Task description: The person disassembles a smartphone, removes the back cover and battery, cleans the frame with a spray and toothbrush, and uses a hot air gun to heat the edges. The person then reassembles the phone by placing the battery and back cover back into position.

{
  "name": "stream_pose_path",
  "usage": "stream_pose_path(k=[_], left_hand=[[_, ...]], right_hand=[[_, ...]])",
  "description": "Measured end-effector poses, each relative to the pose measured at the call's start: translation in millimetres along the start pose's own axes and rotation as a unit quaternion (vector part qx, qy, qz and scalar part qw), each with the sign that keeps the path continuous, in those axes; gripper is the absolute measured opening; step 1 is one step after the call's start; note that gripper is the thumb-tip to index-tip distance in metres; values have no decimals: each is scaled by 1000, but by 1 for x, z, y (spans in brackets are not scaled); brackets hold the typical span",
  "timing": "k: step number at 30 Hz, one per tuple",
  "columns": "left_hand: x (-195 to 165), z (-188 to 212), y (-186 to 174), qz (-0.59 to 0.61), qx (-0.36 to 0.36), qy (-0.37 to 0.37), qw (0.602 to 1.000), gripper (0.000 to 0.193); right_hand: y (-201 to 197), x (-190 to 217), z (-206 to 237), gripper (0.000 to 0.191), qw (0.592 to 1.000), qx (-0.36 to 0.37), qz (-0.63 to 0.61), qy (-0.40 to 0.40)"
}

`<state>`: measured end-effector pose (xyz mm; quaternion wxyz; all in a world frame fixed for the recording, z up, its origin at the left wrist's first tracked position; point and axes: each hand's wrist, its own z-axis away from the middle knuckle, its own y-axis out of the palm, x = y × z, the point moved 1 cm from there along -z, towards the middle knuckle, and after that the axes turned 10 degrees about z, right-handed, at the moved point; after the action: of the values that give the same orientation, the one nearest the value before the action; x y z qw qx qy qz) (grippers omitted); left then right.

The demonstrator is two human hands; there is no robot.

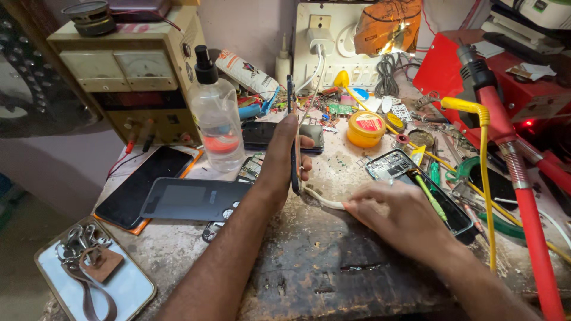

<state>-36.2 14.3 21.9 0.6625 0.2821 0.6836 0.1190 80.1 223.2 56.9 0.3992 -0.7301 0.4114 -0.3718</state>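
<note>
Holding the dark phone [294, 139] upright on its edge, your left hand [279, 163] was clamped on it.
Your right hand [399, 219] lay open and flat on the table [309, 261] near a white cable [324, 199], maybe for support.

This is a small workshop for repairing phones and electronics. The worn, stained counter [309, 261] is crowded with an opened phone body showing its inner parts [389, 164], a loose dark phone back cover [193, 199], a round yellow tin of soldering paste [365, 128] and small green circuit boards [339, 109]. Behind them stand an old beige bench power supply with two meters [128, 71], a clear plastic spray bottle [215, 113] and a white wall socket board with plugs [324, 44].
</note>
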Motion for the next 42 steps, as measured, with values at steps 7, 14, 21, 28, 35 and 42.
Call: stream_pose_path(k=[7,14,21,28,35,42], left_hand=[[-3,5,6,-14,-1,-3,1000,76],[-1,6,9,-16,4,-20,1000,75],[6,-1,1,-8,26,17,999,75],[23,-6,1,33,71,-63,995,79],[3,15,26,-55,74,-33,995,90],[-6,19,31,-31,27,6,999,90]], right_hand=[[26,-19,-55,22,985,36,144,89],[42,-27,-80,20,986,28,150,71],[65,-21,-83,19,984,-80,38,-157],[69,-32,-101,11,973,-104,118,-171],[15,-26,-65,26,997,-53,-15,62],[8,11,13,25,998,-3,67,-13]])
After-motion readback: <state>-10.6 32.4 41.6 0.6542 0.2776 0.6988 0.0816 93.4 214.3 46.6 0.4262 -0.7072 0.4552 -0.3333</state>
